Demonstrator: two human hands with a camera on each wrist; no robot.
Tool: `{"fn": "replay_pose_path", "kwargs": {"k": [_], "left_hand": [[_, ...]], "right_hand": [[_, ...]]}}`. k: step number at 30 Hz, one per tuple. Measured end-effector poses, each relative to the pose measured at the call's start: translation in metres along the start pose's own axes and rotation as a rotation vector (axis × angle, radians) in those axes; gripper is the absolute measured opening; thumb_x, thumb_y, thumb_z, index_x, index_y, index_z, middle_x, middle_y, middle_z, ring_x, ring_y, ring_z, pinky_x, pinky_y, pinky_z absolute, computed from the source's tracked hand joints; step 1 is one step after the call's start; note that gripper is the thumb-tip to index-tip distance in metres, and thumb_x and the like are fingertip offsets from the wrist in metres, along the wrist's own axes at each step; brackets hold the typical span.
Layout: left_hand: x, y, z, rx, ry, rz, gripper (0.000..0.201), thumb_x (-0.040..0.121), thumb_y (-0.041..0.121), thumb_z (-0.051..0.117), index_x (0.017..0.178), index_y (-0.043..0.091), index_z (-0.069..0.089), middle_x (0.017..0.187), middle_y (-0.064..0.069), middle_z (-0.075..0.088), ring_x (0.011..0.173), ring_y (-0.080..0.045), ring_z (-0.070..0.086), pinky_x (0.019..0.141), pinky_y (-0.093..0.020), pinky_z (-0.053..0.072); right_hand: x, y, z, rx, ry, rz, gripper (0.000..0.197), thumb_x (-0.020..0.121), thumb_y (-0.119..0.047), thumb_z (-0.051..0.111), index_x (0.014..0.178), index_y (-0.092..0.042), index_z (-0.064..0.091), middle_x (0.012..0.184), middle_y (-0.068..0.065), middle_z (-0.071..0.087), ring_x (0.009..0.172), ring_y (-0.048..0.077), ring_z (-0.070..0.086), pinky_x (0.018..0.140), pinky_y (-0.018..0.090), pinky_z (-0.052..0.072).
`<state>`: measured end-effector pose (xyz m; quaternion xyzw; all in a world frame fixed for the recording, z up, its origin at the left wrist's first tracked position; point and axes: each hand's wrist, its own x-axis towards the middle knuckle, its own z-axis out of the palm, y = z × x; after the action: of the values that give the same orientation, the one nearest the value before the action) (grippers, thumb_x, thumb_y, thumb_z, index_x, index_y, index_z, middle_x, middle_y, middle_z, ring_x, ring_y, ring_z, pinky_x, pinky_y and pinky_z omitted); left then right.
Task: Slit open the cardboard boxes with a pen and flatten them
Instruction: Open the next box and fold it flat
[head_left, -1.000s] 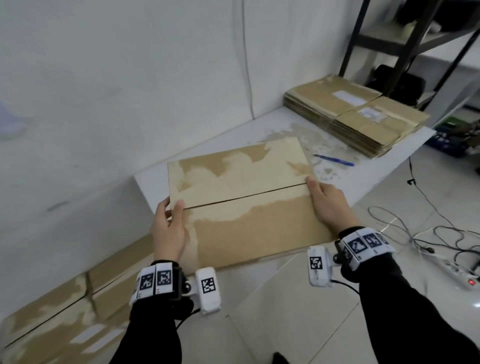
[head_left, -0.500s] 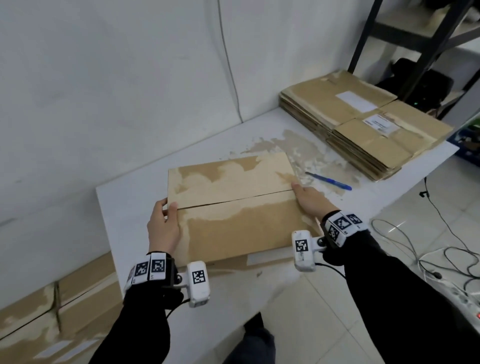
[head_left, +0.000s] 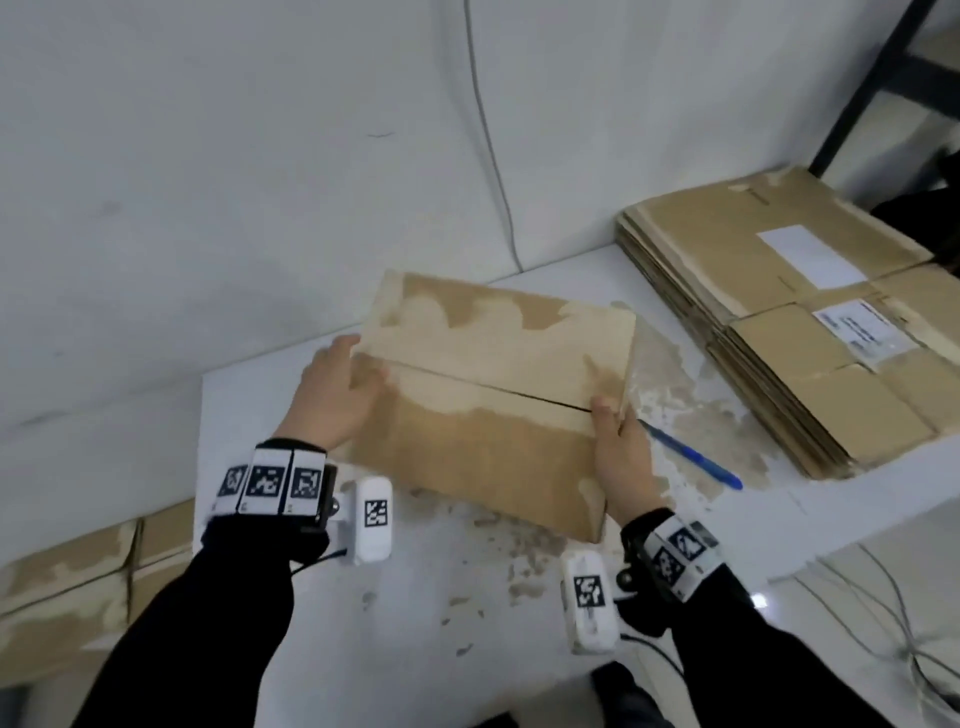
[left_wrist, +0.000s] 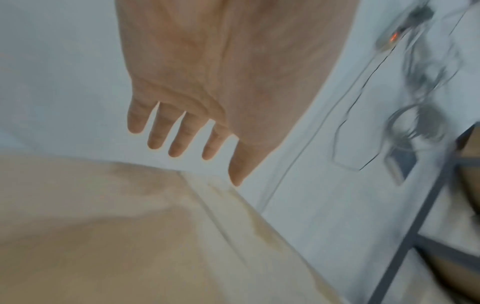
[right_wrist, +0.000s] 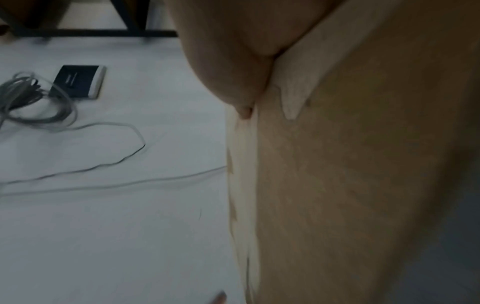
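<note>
Right hand (head_left: 621, 457) fingers hidden behind box (head_left: 493, 400).

A brown box (head_left: 493, 395), its top scuffed pale, sits closed on the white worktop (head_left: 431, 613), flap seam running across. A blue pen (head_left: 696, 460) lies just right of it.

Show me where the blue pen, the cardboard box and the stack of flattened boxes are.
blue pen (head_left: 693, 457): head view, middle of barrel.
cardboard box (head_left: 483, 457): head view, near top flap.
stack of flattened boxes (head_left: 727, 228): head view, top sheet.
</note>
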<state>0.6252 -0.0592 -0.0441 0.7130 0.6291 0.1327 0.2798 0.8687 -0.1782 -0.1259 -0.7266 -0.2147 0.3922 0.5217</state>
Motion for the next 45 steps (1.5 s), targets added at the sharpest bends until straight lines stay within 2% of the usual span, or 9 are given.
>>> {"fn": "replay_pose_path", "kwargs": {"k": [5, 10, 14, 18, 26, 32, 37, 40, 45], "left_hand": [[-0.044, 0.126, 0.051, -0.350, -0.059, 0.087, 0.093, 0.076, 0.061, 0.060, 0.150, 0.030, 0.015, 0.156, -0.001, 0.021, 0.141, -0.016, 0.024, 0.115, -0.038, 0.023], [-0.056, 0.166, 0.135, -0.355, 0.036, -0.069, 0.133, 0.066, 0.056, 0.075, 0.142, 0.034, -0.031, 0.152, -0.010, -0.034, 0.142, -0.032, -0.024, 0.113, -0.056, -0.001], [-0.070, 0.128, 0.150, -0.434, 0.251, 0.090, 0.112, 0.081, 0.047, 0.069, 0.142, 0.041, -0.025, 0.158, -0.006, -0.020, 0.146, -0.025, -0.015, 0.114, -0.050, -0.005], [-0.093, 0.089, 0.146, -0.735, 0.217, 0.137, 0.111, 0.081, 0.039, 0.071, 0.140, 0.055, -0.022, 0.159, 0.010, 0.006, 0.144, -0.011, 0.021, 0.112, -0.041, 0.035], [-0.105, 0.071, 0.160, -0.733, 0.257, 0.026, 0.095, 0.084, 0.014, 0.068, 0.153, 0.024, 0.002, 0.138, 0.011, 0.048, 0.120, -0.001, 0.053, 0.085, -0.025, 0.055], [-0.150, 0.064, 0.144, -0.527, 0.580, -0.076, 0.090, 0.083, 0.013, 0.058, 0.151, 0.030, 0.001, 0.151, 0.009, 0.024, 0.141, -0.010, 0.026, 0.114, -0.037, 0.030], [-0.152, 0.076, 0.111, -0.479, 0.672, -0.045, 0.057, 0.093, 0.047, 0.048, 0.146, 0.038, 0.029, 0.149, 0.014, 0.034, 0.139, -0.005, 0.029, 0.113, -0.036, 0.027], [-0.138, 0.062, 0.103, -0.509, 0.666, -0.256, 0.064, 0.088, 0.042, 0.062, 0.145, 0.033, 0.033, 0.139, 0.009, 0.048, 0.128, -0.011, 0.044, 0.104, -0.030, 0.035], [-0.143, 0.029, 0.104, -0.565, 0.671, -0.336, 0.061, 0.092, 0.039, 0.058, 0.146, 0.030, 0.030, 0.126, 0.015, 0.041, 0.116, -0.002, 0.036, 0.097, -0.024, 0.030]], "right_hand": [[-0.011, 0.000, -0.007, 0.028, -0.110, -0.374, 0.066, 0.099, -0.031, 0.039, 0.151, -0.025, -0.001, 0.156, -0.012, 0.008, 0.140, -0.002, 0.016, 0.113, 0.016, 0.020], [-0.020, 0.024, -0.039, -0.223, -0.331, -0.541, 0.035, 0.095, -0.056, 0.037, 0.128, -0.051, 0.032, 0.142, -0.025, 0.029, 0.125, -0.004, 0.039, 0.094, 0.020, 0.045], [0.016, 0.030, -0.073, -0.092, -0.336, -0.526, 0.048, 0.092, -0.041, 0.054, 0.136, -0.031, 0.036, 0.138, -0.008, 0.043, 0.124, 0.004, 0.044, 0.102, 0.037, 0.044], [0.081, 0.002, -0.077, -0.165, -0.576, -0.330, 0.099, 0.075, -0.039, 0.073, 0.150, -0.029, 0.008, 0.155, -0.006, 0.018, 0.136, 0.007, 0.024, 0.112, 0.037, 0.026], [0.077, 0.004, -0.073, -0.246, -0.647, -0.532, 0.058, 0.082, -0.038, 0.064, 0.136, -0.026, 0.046, 0.117, -0.009, 0.065, 0.108, 0.007, 0.061, 0.096, 0.040, 0.050], [0.031, 0.012, -0.067, -0.410, -0.369, -1.118, 0.056, 0.088, -0.029, 0.061, 0.140, -0.025, 0.041, 0.131, 0.006, 0.057, 0.107, 0.015, 0.060, 0.093, 0.037, 0.050], [0.006, 0.017, -0.034, -0.585, -0.601, -1.235, 0.052, 0.095, -0.030, 0.046, 0.145, -0.027, 0.032, 0.147, 0.000, 0.040, 0.125, 0.022, 0.041, 0.105, 0.033, 0.035], [0.005, 0.020, -0.040, -0.512, -0.732, -1.104, 0.044, 0.096, -0.026, 0.047, 0.139, -0.022, 0.043, 0.145, -0.002, 0.042, 0.134, 0.010, 0.033, 0.113, 0.024, 0.024], [0.091, 0.053, -0.112, -0.789, -0.192, -0.487, 0.038, 0.093, -0.023, 0.055, 0.126, -0.007, 0.048, 0.126, 0.015, 0.049, 0.116, 0.029, 0.046, 0.095, 0.037, 0.040]]}}
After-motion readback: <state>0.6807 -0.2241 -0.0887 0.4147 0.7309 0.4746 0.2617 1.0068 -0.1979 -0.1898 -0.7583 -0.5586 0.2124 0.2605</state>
